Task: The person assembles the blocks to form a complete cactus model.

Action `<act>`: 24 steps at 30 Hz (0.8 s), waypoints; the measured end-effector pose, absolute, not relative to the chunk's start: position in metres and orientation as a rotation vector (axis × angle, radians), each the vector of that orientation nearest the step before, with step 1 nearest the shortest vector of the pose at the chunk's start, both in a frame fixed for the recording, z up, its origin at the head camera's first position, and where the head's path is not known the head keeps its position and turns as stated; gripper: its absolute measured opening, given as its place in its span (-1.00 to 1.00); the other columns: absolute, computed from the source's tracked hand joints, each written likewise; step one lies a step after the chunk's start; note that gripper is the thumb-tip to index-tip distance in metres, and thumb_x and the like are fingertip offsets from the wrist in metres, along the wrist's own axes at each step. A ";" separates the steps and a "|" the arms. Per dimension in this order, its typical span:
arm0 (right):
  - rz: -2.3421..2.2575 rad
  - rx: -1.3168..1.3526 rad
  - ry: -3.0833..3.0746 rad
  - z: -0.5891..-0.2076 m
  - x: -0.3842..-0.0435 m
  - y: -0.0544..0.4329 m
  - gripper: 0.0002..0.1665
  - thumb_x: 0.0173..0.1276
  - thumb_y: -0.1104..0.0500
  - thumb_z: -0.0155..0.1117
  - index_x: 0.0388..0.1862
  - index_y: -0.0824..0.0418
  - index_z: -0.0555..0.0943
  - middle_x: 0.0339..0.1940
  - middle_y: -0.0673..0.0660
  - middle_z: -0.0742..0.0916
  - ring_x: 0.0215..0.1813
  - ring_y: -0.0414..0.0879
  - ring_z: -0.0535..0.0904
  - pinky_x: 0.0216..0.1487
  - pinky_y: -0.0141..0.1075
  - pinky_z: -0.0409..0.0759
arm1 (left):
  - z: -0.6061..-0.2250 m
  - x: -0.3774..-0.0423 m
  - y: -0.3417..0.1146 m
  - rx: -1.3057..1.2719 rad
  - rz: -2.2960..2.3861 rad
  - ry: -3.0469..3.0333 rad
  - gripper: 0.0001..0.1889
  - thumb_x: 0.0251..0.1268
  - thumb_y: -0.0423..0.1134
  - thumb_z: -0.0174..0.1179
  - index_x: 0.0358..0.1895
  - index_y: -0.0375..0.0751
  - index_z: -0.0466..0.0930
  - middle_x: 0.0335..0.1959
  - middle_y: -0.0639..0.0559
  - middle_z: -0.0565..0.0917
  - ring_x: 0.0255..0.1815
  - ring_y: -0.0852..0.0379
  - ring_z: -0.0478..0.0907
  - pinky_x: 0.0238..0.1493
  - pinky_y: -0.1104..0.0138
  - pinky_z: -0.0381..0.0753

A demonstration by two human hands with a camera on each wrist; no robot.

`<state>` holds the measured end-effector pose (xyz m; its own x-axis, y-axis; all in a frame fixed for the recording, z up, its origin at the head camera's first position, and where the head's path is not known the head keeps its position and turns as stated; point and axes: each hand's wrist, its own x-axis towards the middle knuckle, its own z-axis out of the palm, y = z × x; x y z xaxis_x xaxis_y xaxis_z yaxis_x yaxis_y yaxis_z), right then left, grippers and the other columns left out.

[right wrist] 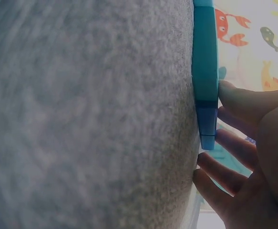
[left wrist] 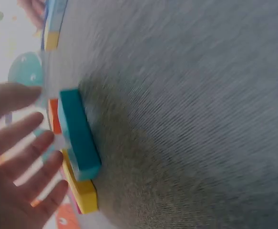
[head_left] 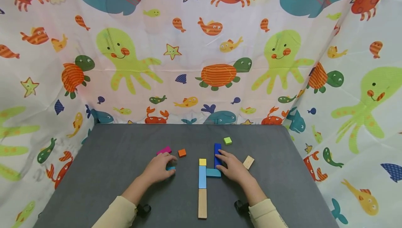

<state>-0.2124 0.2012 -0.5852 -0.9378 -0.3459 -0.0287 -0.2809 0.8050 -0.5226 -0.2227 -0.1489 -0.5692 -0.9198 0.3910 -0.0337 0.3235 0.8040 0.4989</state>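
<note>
My left hand (head_left: 160, 168) hovers by a teal block (left wrist: 79, 136), its fingers spread and holding nothing. Beyond that block, in the left wrist view, lies a yellow block (left wrist: 81, 188), which the hand hides in the head view. My right hand (head_left: 233, 166) rests its fingertips on a dark blue block (head_left: 217, 147) without curling round it. A second teal block (head_left: 213, 173) joins the near end of the dark blue one to a column. That column is made of a yellow cube (head_left: 202, 162), a light blue block (head_left: 202, 177) and a plain wooden block (head_left: 202, 203).
A magenta block (head_left: 164, 150) and an orange cube (head_left: 182, 153) lie beyond my left hand. On the right are a green block (head_left: 227, 140) and another plain wooden block (head_left: 248, 162). Patterned cloth (head_left: 188, 81) stands around the grey tabletop (head_left: 119, 151).
</note>
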 end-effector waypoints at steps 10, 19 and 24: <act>-0.772 -0.471 2.869 -0.586 -0.212 0.200 -0.37 0.56 0.05 0.36 0.54 0.18 0.53 0.65 0.23 0.43 0.63 0.28 0.32 0.53 0.22 0.37 | -0.572 -0.212 -0.134 0.453 0.433 2.863 -0.59 0.28 -0.17 0.47 0.19 -0.05 0.71 0.05 -0.03 0.70 -0.02 -0.02 0.59 0.14 -0.09 0.59; -0.783 -0.486 2.858 -0.583 -0.211 0.200 -0.37 0.56 0.06 0.37 0.53 0.19 0.53 0.64 0.24 0.44 0.63 0.30 0.33 0.52 0.24 0.37 | -0.567 -0.209 -0.137 0.447 0.808 2.786 -0.52 0.42 -0.11 0.41 0.32 -0.19 0.64 0.23 -0.15 0.55 0.04 -0.06 0.61 0.17 -0.08 0.64; -0.780 -0.480 2.861 -0.584 -0.211 0.200 -0.37 0.56 0.06 0.37 0.53 0.19 0.53 0.64 0.23 0.44 0.63 0.30 0.33 0.52 0.24 0.37 | -0.561 -0.213 -0.151 0.615 0.837 2.533 -0.31 0.24 -0.37 0.46 0.48 -0.16 0.50 0.42 -0.15 0.43 0.22 -0.11 0.49 0.25 -0.09 0.58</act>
<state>-0.2114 0.2004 -0.5835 -0.9398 -0.3384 -0.0476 -0.2674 0.8149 -0.5143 -0.2127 -0.1511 -0.5612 -0.8226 0.5194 -0.2316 0.2790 0.7235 0.6315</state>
